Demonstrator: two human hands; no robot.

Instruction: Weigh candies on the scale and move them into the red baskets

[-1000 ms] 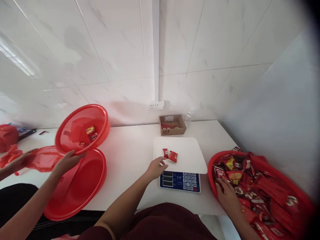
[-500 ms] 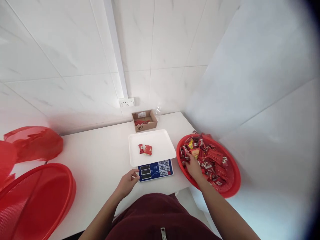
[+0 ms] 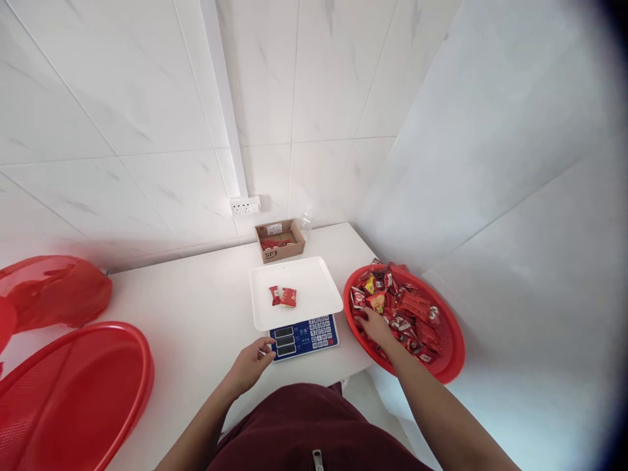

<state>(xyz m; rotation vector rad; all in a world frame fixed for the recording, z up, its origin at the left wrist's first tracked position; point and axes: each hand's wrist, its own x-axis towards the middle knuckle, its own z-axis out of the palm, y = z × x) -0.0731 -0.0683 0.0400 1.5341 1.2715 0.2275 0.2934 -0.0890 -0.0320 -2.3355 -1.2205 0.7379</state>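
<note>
My right hand point(image 3: 377, 328) is inside the red plastic basket point(image 3: 454, 353), near its left rim. Its fingers curl down among many small red wrapped snack packets point(image 3: 417, 305); whatever they pinch is hidden. My left hand point(image 3: 251, 364) rests by the lower left corner of the blue and white digital scale point(image 3: 304, 338), fingers loosely bent and apart, holding nothing. On the scale's white tray point(image 3: 314, 278) lie two packets side by side: a narrow red packet point(image 3: 275, 296) and a wider red packet point(image 3: 289, 297).
Behind the scale, a small cardboard box point(image 3: 280, 252) with red packets inside stands near the tiled wall. A large red basket point(image 3: 142, 386) and a red plastic bag point(image 3: 59, 291) occupy the left of the white table point(image 3: 196, 314). A power socket point(image 3: 244, 206) sits on the wall.
My right hand has drawn slightly back toward me within the basket, uncovering a red and white packet near the rim. My left hand stays beside the scale. The view has shifted a little.
</note>
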